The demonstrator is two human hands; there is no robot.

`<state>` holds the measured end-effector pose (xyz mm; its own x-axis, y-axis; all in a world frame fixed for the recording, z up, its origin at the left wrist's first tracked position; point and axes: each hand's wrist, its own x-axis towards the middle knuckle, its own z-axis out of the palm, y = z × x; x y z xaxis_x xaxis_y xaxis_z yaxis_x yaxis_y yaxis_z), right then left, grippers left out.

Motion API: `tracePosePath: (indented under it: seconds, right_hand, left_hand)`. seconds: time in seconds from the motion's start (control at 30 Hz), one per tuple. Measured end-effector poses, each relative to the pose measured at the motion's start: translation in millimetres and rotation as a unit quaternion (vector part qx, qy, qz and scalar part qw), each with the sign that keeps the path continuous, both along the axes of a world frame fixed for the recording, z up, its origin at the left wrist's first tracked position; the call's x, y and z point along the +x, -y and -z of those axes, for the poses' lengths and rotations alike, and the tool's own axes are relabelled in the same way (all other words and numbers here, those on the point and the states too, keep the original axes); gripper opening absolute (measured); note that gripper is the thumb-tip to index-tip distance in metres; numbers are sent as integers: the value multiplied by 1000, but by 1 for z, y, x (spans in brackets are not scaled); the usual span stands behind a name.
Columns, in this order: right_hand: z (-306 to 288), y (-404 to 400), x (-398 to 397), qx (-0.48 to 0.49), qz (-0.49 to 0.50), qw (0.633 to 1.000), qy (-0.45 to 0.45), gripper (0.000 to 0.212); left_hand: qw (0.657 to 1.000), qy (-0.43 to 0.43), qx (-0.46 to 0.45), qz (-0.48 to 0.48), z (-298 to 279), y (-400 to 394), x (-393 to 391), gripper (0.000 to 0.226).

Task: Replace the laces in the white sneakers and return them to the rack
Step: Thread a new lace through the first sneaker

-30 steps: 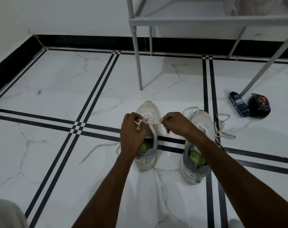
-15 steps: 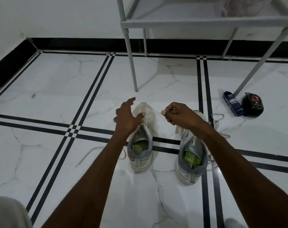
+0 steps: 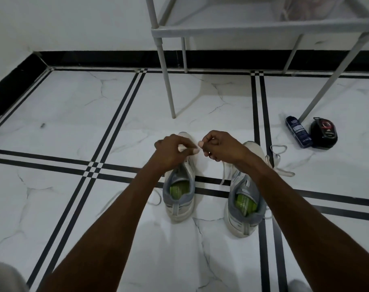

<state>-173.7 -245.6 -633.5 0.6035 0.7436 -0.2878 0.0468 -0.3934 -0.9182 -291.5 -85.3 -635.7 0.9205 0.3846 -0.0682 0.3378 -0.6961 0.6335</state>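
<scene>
Head view: left hand [image 3: 172, 151] and right hand [image 3: 218, 147] pinch a lace [image 3: 186, 147] above the left sneaker [image 3: 180, 192], lace running crosswise between both grips.

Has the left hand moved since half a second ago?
Yes. The left hand has closed over the left sneaker, now pinching the lace instead of hovering open.

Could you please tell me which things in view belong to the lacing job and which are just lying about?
In the job:
left sneaker
right sneaker
lace, pinched by left hand and right hand
rack

Lying about:
blue bottle
black case
</scene>
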Motion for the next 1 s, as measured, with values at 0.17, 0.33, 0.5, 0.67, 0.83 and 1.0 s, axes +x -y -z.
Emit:
tracePosePath:
  seconds: [0.17, 0.33, 0.5, 0.67, 0.83, 1.0]
  right_hand:
    - [-2, -1, 2, 0, -4, 1000, 13, 20]
    - [-5, -9, -6, 12, 2, 1000, 2, 21]
    - [-7, 0, -9, 27, -23, 999, 3, 23]
    - [-22, -2, -26, 77, -97, 992, -4, 18]
    - [-25, -11, -28, 106, -120, 987, -14, 17]
    - [-5, -28, -15, 31, -15, 994, 102, 13]
  left_hand:
    - [981, 55, 77, -167, 11, -25, -13, 37]
    - [997, 54, -17, -60, 12, 6, -6, 17]
    - [974, 81, 29, -212, 16, -4, -16, 19]
    - [971, 65, 24, -229, 15, -1, -13, 21]
    - [971, 101, -8, -217, 21, -7, -17, 33]
    - [956, 155, -67, -238, 28, -2, -49, 25]
